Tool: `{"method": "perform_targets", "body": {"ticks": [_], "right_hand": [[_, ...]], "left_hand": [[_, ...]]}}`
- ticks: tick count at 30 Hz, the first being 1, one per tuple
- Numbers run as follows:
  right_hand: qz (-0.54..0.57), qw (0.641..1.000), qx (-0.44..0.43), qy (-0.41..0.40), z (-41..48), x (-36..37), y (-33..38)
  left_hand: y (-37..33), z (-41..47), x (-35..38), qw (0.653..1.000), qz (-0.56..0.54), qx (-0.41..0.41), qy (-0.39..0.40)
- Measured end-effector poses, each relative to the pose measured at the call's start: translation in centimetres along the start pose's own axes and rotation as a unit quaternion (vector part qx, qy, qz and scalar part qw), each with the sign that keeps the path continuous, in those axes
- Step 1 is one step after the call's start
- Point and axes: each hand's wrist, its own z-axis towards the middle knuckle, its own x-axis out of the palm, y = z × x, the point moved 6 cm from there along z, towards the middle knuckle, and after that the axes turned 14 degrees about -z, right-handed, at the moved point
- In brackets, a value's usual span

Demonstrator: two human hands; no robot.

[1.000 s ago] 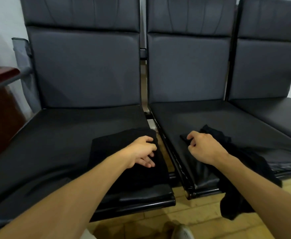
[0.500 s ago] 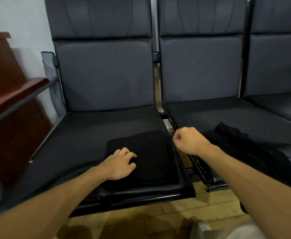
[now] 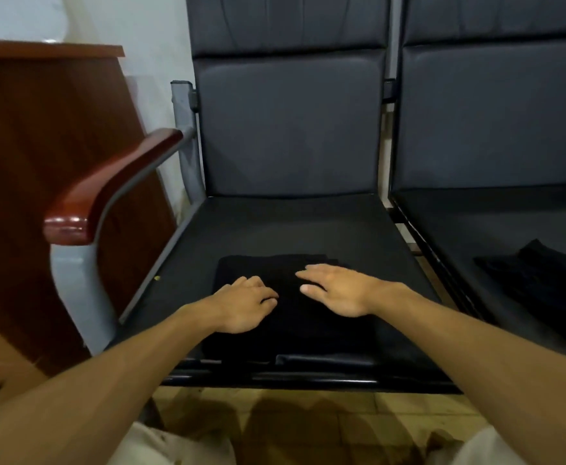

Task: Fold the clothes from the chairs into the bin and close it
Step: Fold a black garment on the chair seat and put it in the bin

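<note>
1. I am looking at the folded black garment [image 3: 308,333], which is lying near the front of the left chair seat [image 3: 274,226], with both hands on top of it.
2. My right hand [image 3: 338,292] is lying flat with straight fingers, pressing the cloth. My left hand [image 3: 241,305] is resting just beside it with its fingers loosely bent, gripping nothing that I can make out.
3. I am judging this step to be flattening the fold before the lift. I am aiming to smooth from the middle outward, so creases are leaving by the edges and not bunching.
4. For the lift I am planning to slide a palm under each side, since limp layers are likely to slip open. The near edge is sitting close to the seat's front lip, so a careless tug is risking a drop to the floor.
5. The bin is not showing anywhere. A second black garment [image 3: 536,273] is lying loose on the neighbouring seat, not yet folded.
</note>
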Motion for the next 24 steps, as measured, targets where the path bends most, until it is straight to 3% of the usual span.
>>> {"method": "perform_targets", "body": {"ticks": [6,11,14,17,19,21,24], "right_hand": [[-0.079,0.988,0.025,0.131,-0.4,2.3,-2.0],[-0.111,0.982,0.077,0.130,-2.0,2.9,-3.9],[-0.149,0.980,0.092,0.095,-2.2,2.4,-3.4],[-0.213,0.965,0.144,-0.042,-2.3,-0.1,-2.9],[-0.221,0.950,0.200,-0.099,-2.5,-1.5,-3.2],[-0.213,0.944,0.238,-0.083,-2.5,-1.8,-3.7],[-0.170,0.949,0.266,0.003,-2.0,-0.5,-4.1]], "left_hand": [[2.0,0.0,-1.7,0.992,-0.124,-0.013,-0.034],[3.1,0.4,-2.0,0.979,-0.196,-0.041,-0.031],[3.4,0.8,-2.9,0.970,-0.215,-0.050,-0.101],[4.1,0.5,-4.2,0.965,-0.152,-0.084,-0.194],[4.8,-0.2,-4.5,0.963,-0.072,-0.156,-0.207],[5.7,-1.0,-4.3,0.956,0.004,-0.236,-0.174],[6.3,-1.4,-3.3,0.954,0.027,-0.281,-0.099]]}}
